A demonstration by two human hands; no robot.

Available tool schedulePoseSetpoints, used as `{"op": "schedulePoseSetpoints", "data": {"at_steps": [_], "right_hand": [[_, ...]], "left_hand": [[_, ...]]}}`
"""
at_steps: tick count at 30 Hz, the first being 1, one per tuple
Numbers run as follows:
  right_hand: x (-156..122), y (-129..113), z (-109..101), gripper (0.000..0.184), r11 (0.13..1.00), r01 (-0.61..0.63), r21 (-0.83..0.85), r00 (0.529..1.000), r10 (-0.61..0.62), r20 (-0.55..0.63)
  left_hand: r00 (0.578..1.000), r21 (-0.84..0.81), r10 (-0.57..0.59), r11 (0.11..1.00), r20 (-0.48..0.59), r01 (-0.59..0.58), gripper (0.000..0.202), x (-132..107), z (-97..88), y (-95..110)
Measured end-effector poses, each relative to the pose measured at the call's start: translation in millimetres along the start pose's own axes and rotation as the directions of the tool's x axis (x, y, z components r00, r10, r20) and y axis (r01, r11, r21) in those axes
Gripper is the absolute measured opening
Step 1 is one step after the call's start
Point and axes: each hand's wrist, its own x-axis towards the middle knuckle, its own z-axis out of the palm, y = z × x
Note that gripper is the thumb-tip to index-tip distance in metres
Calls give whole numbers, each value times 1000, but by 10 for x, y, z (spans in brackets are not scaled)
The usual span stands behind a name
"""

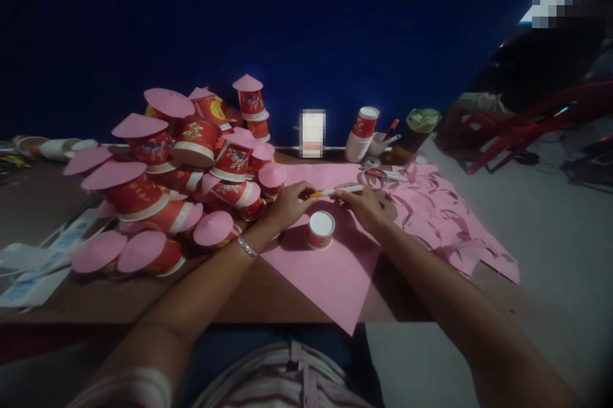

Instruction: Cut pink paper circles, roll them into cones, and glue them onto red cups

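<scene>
Both hands meet at a white marker pen (330, 191) with orange ends, above a pink paper sheet (330, 287). My left hand (292, 204) pinches the pen's orange left end. Farther along the barrel, my right hand (361, 204) grips the pen near its middle. Whether the cap is on or off is too small to tell. Just below the hands, a small red paper cup (319, 241) stands on the sheet with its white round end up. To the left are several red cups topped with pink paper cones (138, 126), piled on the wooden table (230, 299).
Pink paper offcuts (431, 210) cover the right side. Behind them stand stacked paper cups (363, 133), a cup with pens (382, 143) and a lidded jar of brown liquid (416, 133). A roll of tape (374, 179) lies nearby. A red chair (517, 120) stands right, near another person.
</scene>
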Motion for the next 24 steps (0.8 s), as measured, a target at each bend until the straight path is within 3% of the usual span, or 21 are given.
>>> {"op": "schedulePoseSetpoints", "data": {"at_steps": [4,8,14,20,24], "right_hand": [[268,-35,-229,40,998,33,-48,999,-32,19],[526,-8,-363,40,977,67,-203,996,-55,63],[770,84,-426,25,826,165,-539,986,-128,105],[533,59,-351,22,601,337,-725,938,-286,198],[326,42,-237,26,543,386,-746,919,-299,257]], "left_hand": [[997,-17,-62,998,-34,62,31,-53,29,-45],[996,-16,-86,996,26,87,39,-139,81,-72],[992,-13,-93,995,90,94,32,-182,127,-142],[990,-1,-95,995,108,96,28,-171,131,-179],[991,-6,-89,996,99,90,26,-169,120,-126]]}}
